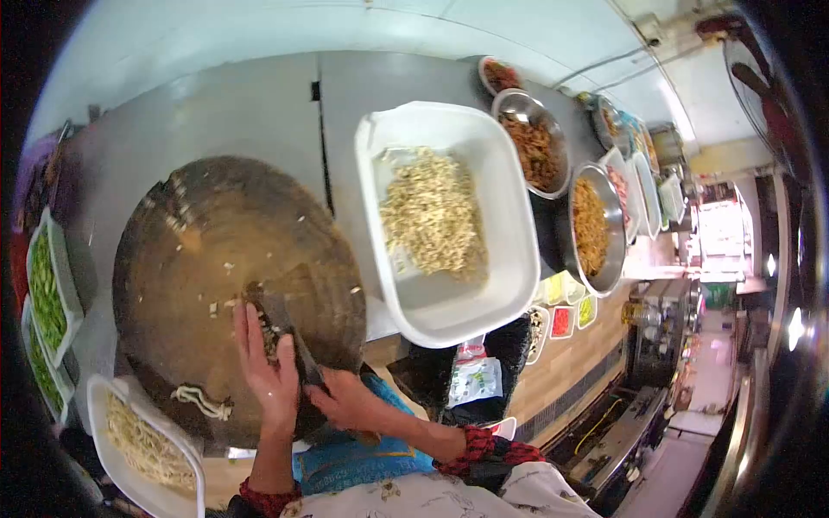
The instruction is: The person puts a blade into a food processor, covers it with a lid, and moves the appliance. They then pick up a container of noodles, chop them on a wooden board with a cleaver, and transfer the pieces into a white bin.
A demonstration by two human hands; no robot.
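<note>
A round wooden chopping block point(186, 276) carries scattered pale bits and a small bunch of pale strands point(200, 402) near its lower edge. My right hand point(345, 400) is wrapped round the handle of a dark, wide-bladed knife point(298, 332) over the block's right part. My left hand point(269, 371) lies against the left side of the blade with its fingers stretched out; chopped bits show between hand and blade. Right of the block is a white tub point(509, 259) holding a heap of chopped pale pieces point(432, 211).
A white container of long pale strands point(147, 440) stands at the lower left, with trays of green vegetables point(47, 289) behind it. Metal bowls of brown food point(531, 147) and orange shreds point(591, 226) stand right of the tub. Kitchen equipment lines the far right.
</note>
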